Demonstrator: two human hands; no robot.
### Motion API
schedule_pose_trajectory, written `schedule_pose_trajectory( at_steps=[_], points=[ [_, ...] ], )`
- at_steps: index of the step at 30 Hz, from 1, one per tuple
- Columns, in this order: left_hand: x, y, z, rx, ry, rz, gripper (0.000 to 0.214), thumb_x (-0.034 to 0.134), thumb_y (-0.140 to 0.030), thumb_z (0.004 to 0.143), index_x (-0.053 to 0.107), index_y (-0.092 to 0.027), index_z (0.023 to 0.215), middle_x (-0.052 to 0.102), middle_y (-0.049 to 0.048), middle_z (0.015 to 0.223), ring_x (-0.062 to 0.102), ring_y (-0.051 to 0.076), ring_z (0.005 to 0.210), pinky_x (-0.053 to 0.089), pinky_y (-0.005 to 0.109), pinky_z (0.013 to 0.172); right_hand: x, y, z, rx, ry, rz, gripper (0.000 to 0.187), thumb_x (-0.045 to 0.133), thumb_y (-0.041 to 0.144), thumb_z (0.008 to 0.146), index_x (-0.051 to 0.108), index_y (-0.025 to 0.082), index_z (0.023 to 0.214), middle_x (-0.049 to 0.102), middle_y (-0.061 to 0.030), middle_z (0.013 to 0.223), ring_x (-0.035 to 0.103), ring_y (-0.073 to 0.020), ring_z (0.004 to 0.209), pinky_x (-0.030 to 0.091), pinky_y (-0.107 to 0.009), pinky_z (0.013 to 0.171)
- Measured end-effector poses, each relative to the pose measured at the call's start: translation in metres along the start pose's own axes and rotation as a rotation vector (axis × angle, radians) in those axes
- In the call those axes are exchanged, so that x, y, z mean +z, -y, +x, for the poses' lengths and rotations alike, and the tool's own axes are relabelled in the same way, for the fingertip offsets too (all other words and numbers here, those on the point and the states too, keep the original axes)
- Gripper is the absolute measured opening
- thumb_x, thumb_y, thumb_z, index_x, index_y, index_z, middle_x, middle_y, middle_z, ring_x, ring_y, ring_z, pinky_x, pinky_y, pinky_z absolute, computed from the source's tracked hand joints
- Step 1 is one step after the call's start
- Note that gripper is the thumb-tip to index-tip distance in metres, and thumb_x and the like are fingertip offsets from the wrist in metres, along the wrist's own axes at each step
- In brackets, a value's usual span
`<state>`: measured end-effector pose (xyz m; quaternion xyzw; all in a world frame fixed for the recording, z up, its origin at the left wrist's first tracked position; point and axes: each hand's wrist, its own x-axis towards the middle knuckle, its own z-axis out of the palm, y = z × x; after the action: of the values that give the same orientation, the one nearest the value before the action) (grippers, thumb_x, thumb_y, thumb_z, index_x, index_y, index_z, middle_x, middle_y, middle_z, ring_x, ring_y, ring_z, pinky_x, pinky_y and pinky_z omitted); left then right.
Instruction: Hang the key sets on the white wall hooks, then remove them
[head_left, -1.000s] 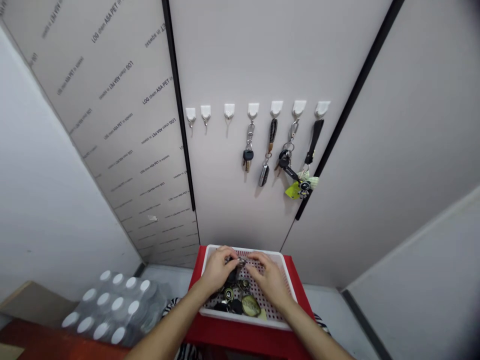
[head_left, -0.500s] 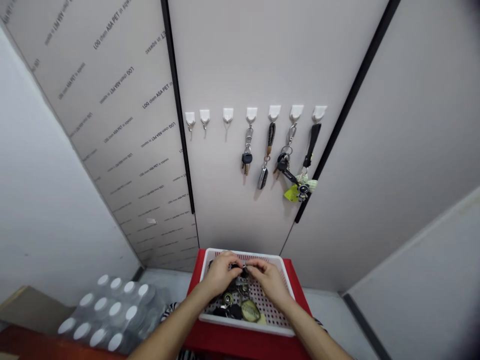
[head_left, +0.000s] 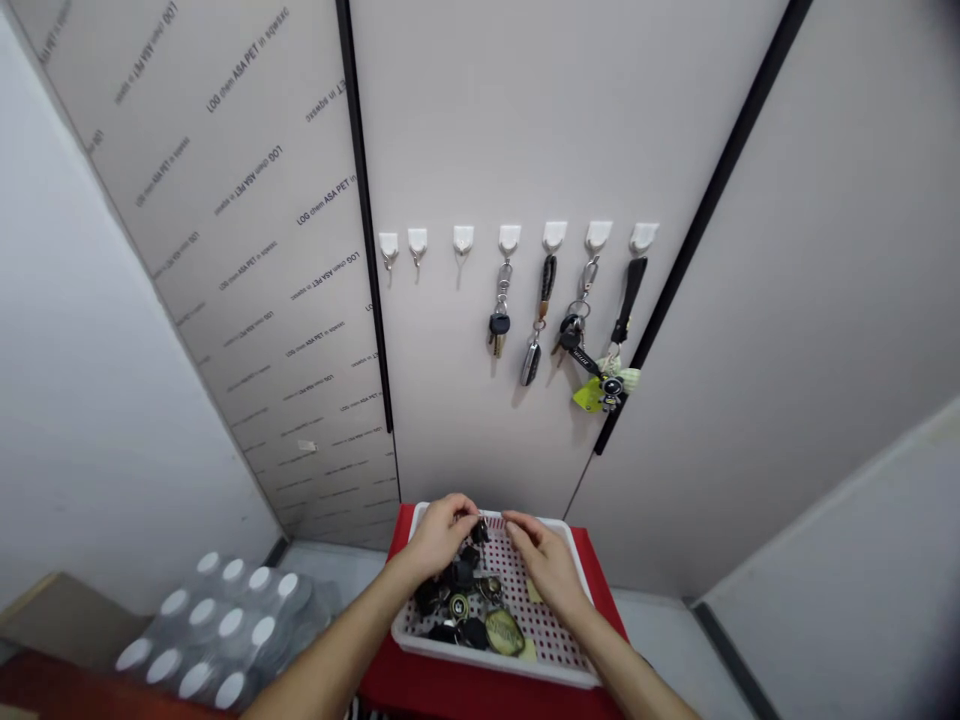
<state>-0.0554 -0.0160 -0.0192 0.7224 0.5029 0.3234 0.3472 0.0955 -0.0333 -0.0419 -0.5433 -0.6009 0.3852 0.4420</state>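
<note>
Over the back of a white perforated basket [head_left: 551,672], my left hand [head_left: 444,535] pinches a small dark set of keys [head_left: 481,532] that dangles from its fingertips. My right hand [head_left: 546,560] hovers at the basket's right side, its thumb and fingers apart with nothing seen between them. Beneath the hands, dark key fobs [head_left: 463,572], a round black-and-gold fob [head_left: 459,606] and a greenish oval tag [head_left: 504,633] lie in the left and middle of the basket. Part of the pile is hidden by my left hand and forearm.
A row of white hooks is stuck on the grey panel; keys [head_left: 499,325], a braided strap with a car key [head_left: 531,362], a ringed bunch [head_left: 572,330] and a black strap [head_left: 630,295] hang there. The basket sits on a red stand [head_left: 450,690]. Capped bottles [head_left: 225,625] stand left.
My right hand has parted from the left, its fingers opening. The keys now hang from my left hand alone. The view has shifted slightly.
</note>
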Motion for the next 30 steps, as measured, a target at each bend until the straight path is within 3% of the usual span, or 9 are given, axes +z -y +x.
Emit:
schedule_pose_trajectory(
  at_steps=[5,10,17,21,30],
  points=[
    [0.003,-0.003,-0.001,0.048,0.069,-0.062,0.014,0.039,-0.02,0.064,0.051,-0.014,0.066,0.051,-0.0008,0.065,0.046,0.01,0.065,0.035,0.019,0.06,0.006,0.016,-0.002,-0.163,0.084,-0.084,0.016,0.046,0.026,0.064,0.056,0.016,0.071,0.056,-0.0027,0.069,0.049,-0.0138,0.067,0.037,-0.024,0.064],
    [0.002,-0.001,0.0,0.025,0.04,-0.15,0.014,0.04,-0.022,0.064,0.052,-0.014,0.067,0.051,-0.0007,0.064,0.045,0.01,0.063,0.035,0.02,0.059,0.006,0.023,0.007,-0.099,0.097,-0.071,0.016,0.045,0.026,0.063,0.054,0.014,0.06,0.052,-0.0006,0.058,0.046,-0.0115,0.057,0.035,-0.022,0.055],
    [-0.012,-0.005,0.013,0.009,-0.103,-0.572,0.019,0.045,-0.019,0.062,0.048,-0.012,0.079,0.054,0.0021,0.072,0.048,0.01,0.065,0.037,0.021,0.062,-0.001,0.06,0.045,-0.017,0.101,0.074,0.016,0.047,0.026,0.059,0.053,0.012,0.057,0.045,0.0035,0.045,0.038,-0.0065,0.042,0.032,-0.019,0.044],
    [-0.041,-0.028,0.033,-0.024,-0.284,-0.668,0.019,0.046,-0.019,0.061,0.048,-0.011,0.078,0.055,0.0011,0.061,0.048,0.008,0.054,0.037,0.019,0.052,-0.002,0.101,0.075,-0.07,0.073,0.076,0.015,0.048,0.025,0.058,0.053,0.011,0.056,0.044,0.0039,0.042,0.038,-0.0053,0.039,0.031,-0.018,0.041],
    [-0.127,-0.111,0.091,0.091,-0.567,-0.654,0.01,0.047,-0.015,0.061,0.051,-0.011,0.069,0.055,0.0005,0.056,0.049,0.005,0.047,0.037,0.017,0.048,-0.009,0.22,0.141,-0.321,-0.121,-0.029,0.014,0.049,0.024,0.058,0.054,0.011,0.06,0.05,0.0007,0.047,0.045,-0.006,0.042,0.035,-0.016,0.037]
  ],
)
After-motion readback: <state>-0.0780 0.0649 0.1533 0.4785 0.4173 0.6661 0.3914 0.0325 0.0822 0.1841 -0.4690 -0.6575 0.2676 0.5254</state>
